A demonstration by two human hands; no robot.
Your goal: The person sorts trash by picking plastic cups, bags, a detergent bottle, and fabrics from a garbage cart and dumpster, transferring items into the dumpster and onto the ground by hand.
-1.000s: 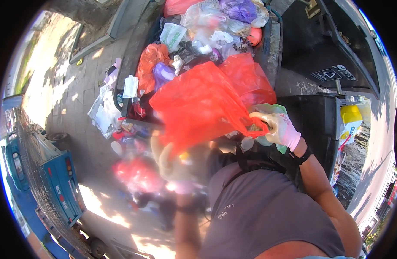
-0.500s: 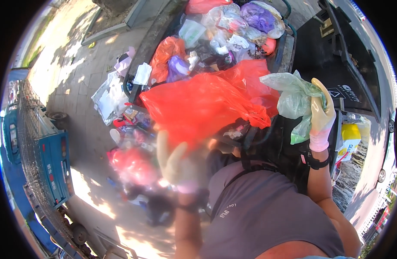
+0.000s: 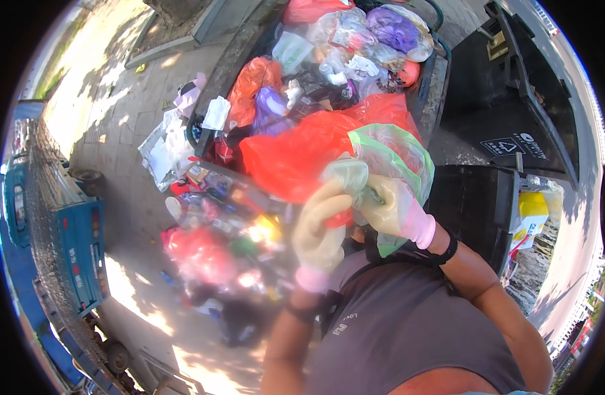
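Observation:
Both my hands wear cream rubber gloves with pink cuffs and are close together in front of my body. My right hand [image 3: 389,207] is closed round a translucent plastic bag [image 3: 418,164] with green edges, whose film spreads out beyond the fist. At its pale bunched end, my left hand [image 3: 321,227] has its fingers bent round the film, slightly blurred. Just beyond the hands a large red plastic bag [image 3: 283,155] lies over the near edge of the heaped cart, and a bit of red shows beside my left fingers.
Mixed rubbish fills the cart [image 3: 213,85], including a purple bag [image 3: 394,27] and an orange bag [image 3: 253,82]. More litter [image 3: 200,253] lies on the ground at left. Black wheeled bins [image 3: 473,197] stand at right, near a yellow-and-white box [image 3: 533,210]. A blue truck [image 3: 82,250] is far left.
My right hand has brought the green-edged bag left and in toward my body. My left hand has risen rightward to meet it, and the red bag has settled lower and smaller.

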